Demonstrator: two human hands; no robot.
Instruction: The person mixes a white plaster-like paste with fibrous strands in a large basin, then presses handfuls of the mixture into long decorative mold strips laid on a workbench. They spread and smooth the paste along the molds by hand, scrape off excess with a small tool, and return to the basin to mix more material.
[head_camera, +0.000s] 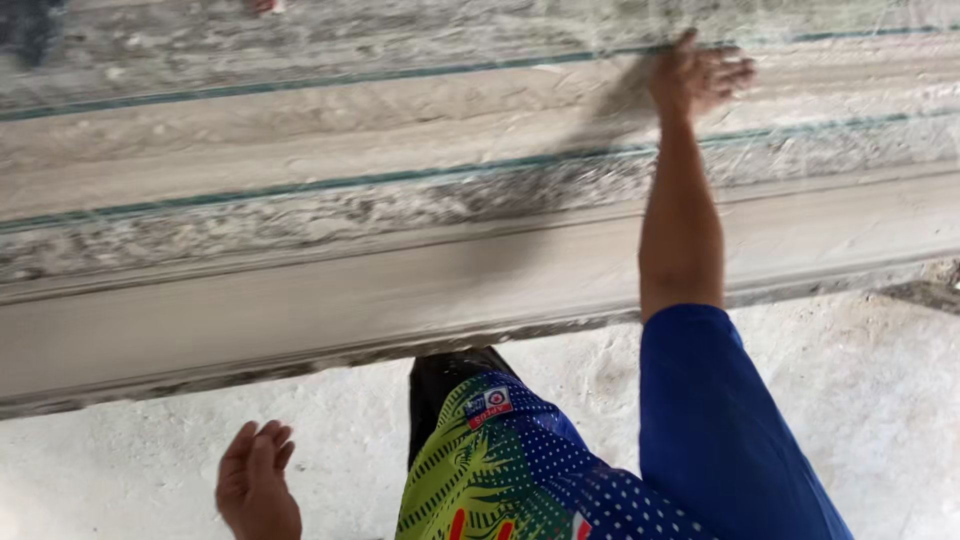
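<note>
Right hand (697, 75), fingers spread flat on blurred white fibre mat (400, 200); left hand (257, 485) loose, empty, low.

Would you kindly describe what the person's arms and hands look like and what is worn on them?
Both hands are bare, with no gloves, rings or watch visible. The right hand ends a bare forearm, with a plain bright blue short sleeve covering the upper arm. Only the left hand itself shows; its arm is out of frame.
</note>
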